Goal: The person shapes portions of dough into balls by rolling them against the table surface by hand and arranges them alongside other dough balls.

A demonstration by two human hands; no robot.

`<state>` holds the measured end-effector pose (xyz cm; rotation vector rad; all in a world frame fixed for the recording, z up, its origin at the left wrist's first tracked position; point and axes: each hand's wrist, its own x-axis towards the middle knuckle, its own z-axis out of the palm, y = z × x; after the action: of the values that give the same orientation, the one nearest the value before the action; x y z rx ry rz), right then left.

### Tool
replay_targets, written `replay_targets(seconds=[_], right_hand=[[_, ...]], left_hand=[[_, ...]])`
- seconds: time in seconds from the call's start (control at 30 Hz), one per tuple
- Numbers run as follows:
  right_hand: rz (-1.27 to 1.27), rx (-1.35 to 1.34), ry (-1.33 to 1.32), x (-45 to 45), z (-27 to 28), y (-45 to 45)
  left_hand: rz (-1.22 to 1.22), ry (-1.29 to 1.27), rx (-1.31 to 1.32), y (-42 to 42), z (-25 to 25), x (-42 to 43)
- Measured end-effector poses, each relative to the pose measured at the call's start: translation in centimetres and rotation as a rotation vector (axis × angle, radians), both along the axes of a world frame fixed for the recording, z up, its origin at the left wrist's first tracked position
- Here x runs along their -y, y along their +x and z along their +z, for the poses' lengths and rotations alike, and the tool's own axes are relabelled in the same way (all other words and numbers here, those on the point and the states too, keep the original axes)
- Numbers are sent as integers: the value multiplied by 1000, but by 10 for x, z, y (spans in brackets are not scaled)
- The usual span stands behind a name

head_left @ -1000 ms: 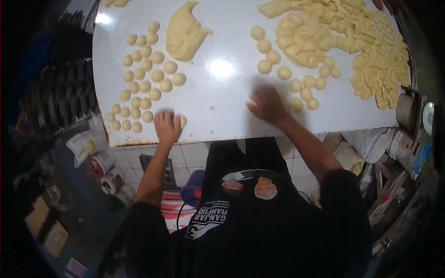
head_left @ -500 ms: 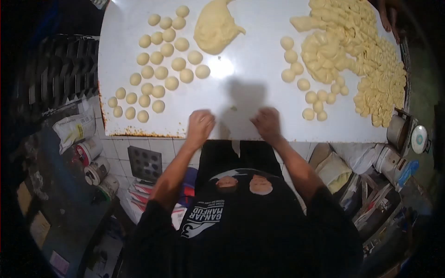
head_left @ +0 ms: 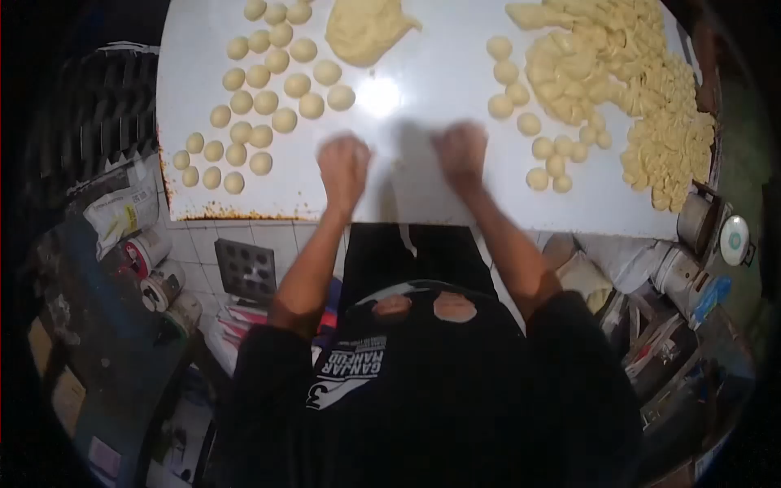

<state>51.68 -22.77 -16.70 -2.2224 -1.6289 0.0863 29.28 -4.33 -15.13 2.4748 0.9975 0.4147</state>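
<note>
My left hand [head_left: 344, 167] is curled down on the white tabletop [head_left: 390, 195], near its front edge. Across a narrow gap, my right hand [head_left: 461, 154] is likewise closed and slightly blurred by motion. Whatever lies under the curled fingers of either hand is hidden. Several smooth round dough balls [head_left: 260, 163] are spread out left of my left hand. Another, smaller group of dough balls [head_left: 537, 179] sits to the right of my right hand. Beyond my hands is a large lump of dough [head_left: 366, 32].
A big heap of cut dough pieces [head_left: 667, 146] covers the table's right side. Rust marks the front left edge. Stacked dark trays [head_left: 106, 122] stand at left, and a molded pan [head_left: 246, 267] leans below the table. Another person's arm [head_left: 706, 69] shows at the far right.
Both my hands have moved forward, farther from the table's front edge, still curled. The whole view has shifted slightly, so the table sits higher in it. The dough balls keep their arrangement.
</note>
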Motion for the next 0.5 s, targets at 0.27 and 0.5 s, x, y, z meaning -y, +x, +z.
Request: replay_targets(seconds=[0.27,0.5], right_hand=[[-27,-179,150,-37,19,38],[146,-97,58,-1,17,69]], left_hand=[[284,98,121,13,14,-9],[246,153,-22,-48,2,-17]])
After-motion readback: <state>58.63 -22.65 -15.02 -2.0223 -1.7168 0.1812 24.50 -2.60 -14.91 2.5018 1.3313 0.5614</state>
